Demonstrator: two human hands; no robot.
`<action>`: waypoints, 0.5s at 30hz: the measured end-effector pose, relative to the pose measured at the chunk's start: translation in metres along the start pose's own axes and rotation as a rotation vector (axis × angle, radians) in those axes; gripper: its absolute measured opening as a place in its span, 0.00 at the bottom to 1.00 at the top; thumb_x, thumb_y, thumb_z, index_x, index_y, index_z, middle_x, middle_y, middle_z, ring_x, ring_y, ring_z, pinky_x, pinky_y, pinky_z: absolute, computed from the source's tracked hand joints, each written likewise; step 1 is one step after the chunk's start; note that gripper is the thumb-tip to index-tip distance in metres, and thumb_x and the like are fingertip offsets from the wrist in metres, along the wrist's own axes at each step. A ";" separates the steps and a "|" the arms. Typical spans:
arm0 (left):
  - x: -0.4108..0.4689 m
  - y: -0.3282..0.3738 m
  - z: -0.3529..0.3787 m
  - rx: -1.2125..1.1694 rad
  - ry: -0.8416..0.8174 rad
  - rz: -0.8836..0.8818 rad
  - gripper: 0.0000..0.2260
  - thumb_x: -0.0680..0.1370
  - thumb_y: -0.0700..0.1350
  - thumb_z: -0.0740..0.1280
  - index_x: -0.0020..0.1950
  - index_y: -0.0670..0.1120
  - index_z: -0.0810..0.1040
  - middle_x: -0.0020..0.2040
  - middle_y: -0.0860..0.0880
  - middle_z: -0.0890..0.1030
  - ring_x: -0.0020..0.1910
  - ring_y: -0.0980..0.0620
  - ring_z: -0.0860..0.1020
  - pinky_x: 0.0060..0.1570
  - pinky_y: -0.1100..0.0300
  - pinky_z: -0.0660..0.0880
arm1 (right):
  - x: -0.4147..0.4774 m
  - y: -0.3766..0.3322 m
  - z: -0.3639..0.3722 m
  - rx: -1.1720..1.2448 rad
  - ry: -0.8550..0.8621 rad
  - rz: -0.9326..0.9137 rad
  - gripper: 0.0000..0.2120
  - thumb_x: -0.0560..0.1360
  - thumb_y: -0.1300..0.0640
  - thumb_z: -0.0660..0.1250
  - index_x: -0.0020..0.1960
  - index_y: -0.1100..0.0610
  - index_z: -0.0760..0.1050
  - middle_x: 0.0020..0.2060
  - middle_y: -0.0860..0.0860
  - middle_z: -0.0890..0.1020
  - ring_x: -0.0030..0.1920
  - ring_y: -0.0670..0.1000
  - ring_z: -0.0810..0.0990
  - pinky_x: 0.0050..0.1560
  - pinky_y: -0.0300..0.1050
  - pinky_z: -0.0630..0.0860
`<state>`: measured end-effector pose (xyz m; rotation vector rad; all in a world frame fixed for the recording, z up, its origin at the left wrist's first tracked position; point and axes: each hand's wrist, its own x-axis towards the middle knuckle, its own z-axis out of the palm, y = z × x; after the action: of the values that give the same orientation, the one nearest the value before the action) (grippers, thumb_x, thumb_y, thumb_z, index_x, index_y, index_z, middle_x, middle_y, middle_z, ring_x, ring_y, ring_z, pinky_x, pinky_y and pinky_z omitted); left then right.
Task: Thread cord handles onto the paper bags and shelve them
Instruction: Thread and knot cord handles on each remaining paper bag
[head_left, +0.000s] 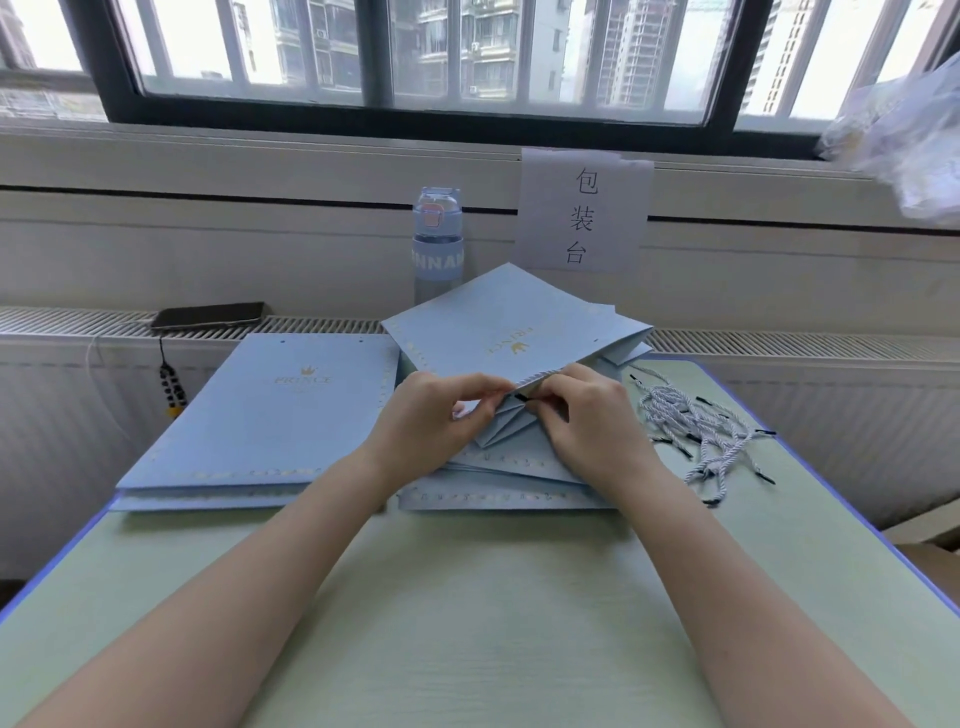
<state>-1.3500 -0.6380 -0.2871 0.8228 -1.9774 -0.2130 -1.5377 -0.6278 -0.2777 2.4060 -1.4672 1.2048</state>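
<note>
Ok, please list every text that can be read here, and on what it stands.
"包装台": taped-up paper sign.
"PRINCE", under a gold crown: top bag of the left stack.
"PRINCE": held bag, text turned sideways.
"ENNA", both ends cut off: band of the water bottle.

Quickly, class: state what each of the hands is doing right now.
Left hand: pinches the edge of the paper bag.
Right hand: pinches a black cord tip at that edge.

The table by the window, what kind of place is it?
Probably a packing bench: the paper sign reads "packing table" in Chinese, flat blue paper bags lie stacked, and loose cord handles wait beside them.
</note>
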 end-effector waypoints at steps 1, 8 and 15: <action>0.000 0.001 -0.001 -0.005 0.003 -0.003 0.11 0.77 0.51 0.62 0.55 0.53 0.79 0.44 0.52 0.85 0.38 0.45 0.82 0.41 0.49 0.80 | 0.000 0.000 -0.001 0.002 0.003 -0.006 0.03 0.71 0.63 0.72 0.44 0.61 0.82 0.38 0.55 0.81 0.38 0.54 0.78 0.41 0.33 0.64; -0.001 0.003 -0.009 -0.057 0.031 -0.057 0.08 0.76 0.44 0.66 0.52 0.53 0.80 0.43 0.56 0.83 0.47 0.65 0.81 0.47 0.59 0.80 | 0.003 0.013 -0.013 -0.035 0.160 0.093 0.06 0.72 0.62 0.71 0.46 0.60 0.75 0.39 0.47 0.73 0.38 0.49 0.72 0.39 0.36 0.65; 0.000 0.005 -0.011 -0.063 0.034 -0.050 0.08 0.76 0.34 0.67 0.51 0.43 0.82 0.43 0.59 0.81 0.46 0.70 0.79 0.47 0.74 0.74 | 0.004 0.023 -0.018 -0.145 0.202 0.138 0.10 0.72 0.57 0.72 0.51 0.60 0.81 0.43 0.53 0.77 0.41 0.56 0.78 0.39 0.48 0.75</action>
<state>-1.3431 -0.6323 -0.2789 0.8301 -1.9101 -0.2872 -1.5654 -0.6348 -0.2700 2.0543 -1.6166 1.2775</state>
